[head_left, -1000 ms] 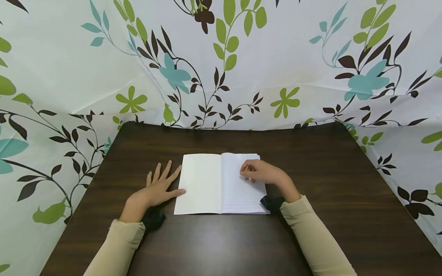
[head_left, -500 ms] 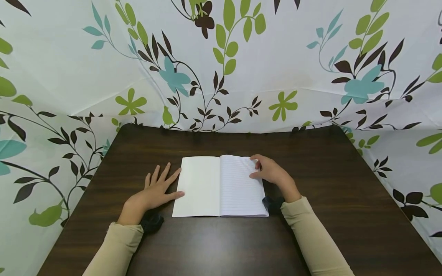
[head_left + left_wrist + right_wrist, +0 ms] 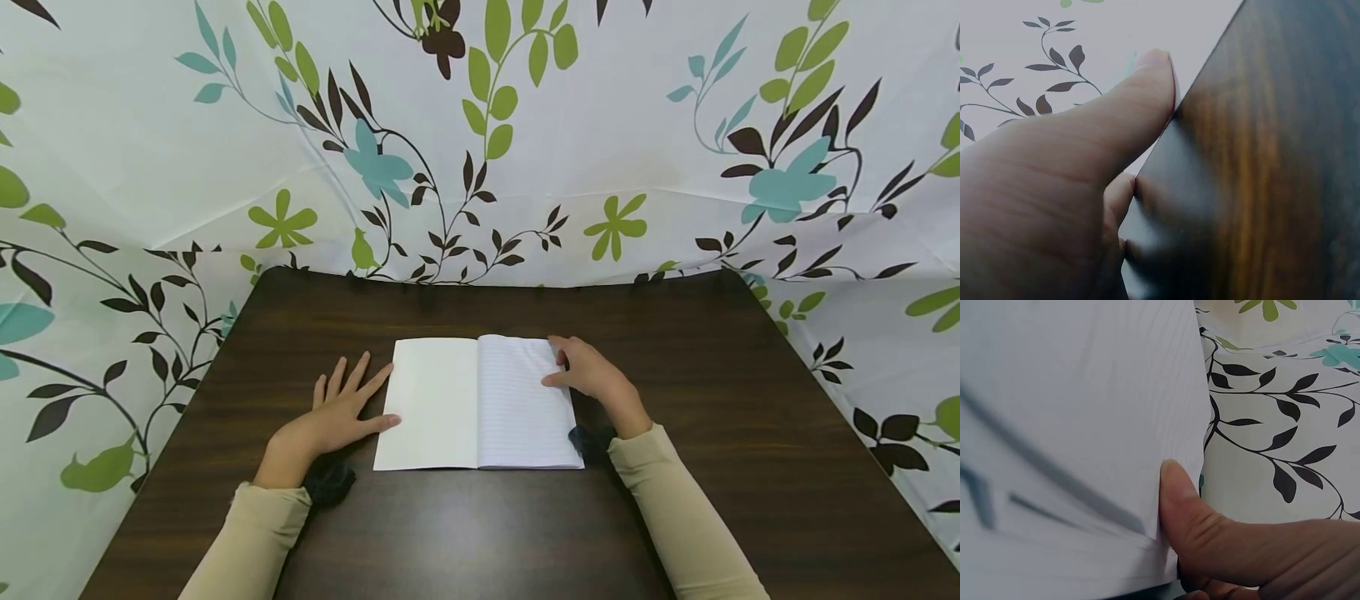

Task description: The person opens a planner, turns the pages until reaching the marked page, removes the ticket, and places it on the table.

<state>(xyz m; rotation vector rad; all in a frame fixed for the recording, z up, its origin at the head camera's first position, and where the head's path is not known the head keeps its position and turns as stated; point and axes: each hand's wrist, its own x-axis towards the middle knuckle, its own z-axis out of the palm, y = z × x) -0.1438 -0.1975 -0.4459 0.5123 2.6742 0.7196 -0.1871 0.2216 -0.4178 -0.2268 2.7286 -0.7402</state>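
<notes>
An open notebook [image 3: 437, 408] lies flat on the dark table, with a blank left page and a lined right page [image 3: 521, 408]. My left hand [image 3: 333, 422] rests at its left side, fingers spread; the thumb and index tip touch the left edge. In the left wrist view the thumb [image 3: 1141, 100] lies large above the dark wood. At the upper right edge, my right hand [image 3: 596, 372] pinches the lined page between thumb and curled fingers. The right wrist view shows the thumb [image 3: 1179, 494] against the page's edge, the other fingers partly hidden below.
The dark wooden table [image 3: 480, 533] extends around the notebook on all sides. A white cloth [image 3: 637, 92] with leaf and flower prints hangs behind and beside it. Dark straps [image 3: 328, 483] sit at both wrists.
My right hand has moved from above the lined page out to its upper right edge and taken hold there. The left hand stays in place.
</notes>
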